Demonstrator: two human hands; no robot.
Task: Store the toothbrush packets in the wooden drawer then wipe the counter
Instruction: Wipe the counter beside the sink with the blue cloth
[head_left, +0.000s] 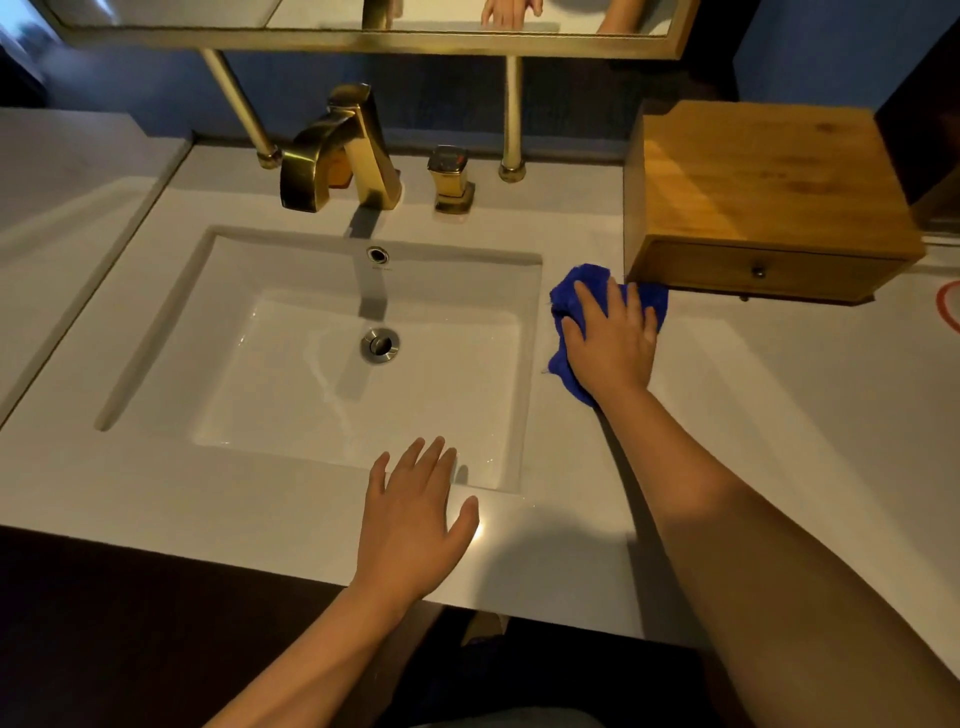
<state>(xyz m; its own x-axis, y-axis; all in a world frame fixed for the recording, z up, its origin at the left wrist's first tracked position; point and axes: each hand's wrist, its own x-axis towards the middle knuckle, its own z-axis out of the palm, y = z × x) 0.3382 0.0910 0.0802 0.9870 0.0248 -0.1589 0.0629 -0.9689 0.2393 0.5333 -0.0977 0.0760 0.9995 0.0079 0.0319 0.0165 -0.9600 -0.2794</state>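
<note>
My right hand (613, 340) presses flat on a crumpled blue cloth (576, 283) on the white counter (753, 395), between the sink and the wooden drawer box (763, 187). The box's drawer (763, 273) with its small knob is closed. My left hand (415, 514) rests palm down with fingers spread on the counter's front strip, at the sink's near rim. No toothbrush packets are visible.
A white rectangular sink (322, 358) with a metal drain sits in the middle. A gold faucet (337, 150) and a gold handle (451, 179) stand behind it. Two gold posts hold a mirror (363, 26) above. A red ring (948, 306) shows at the right edge.
</note>
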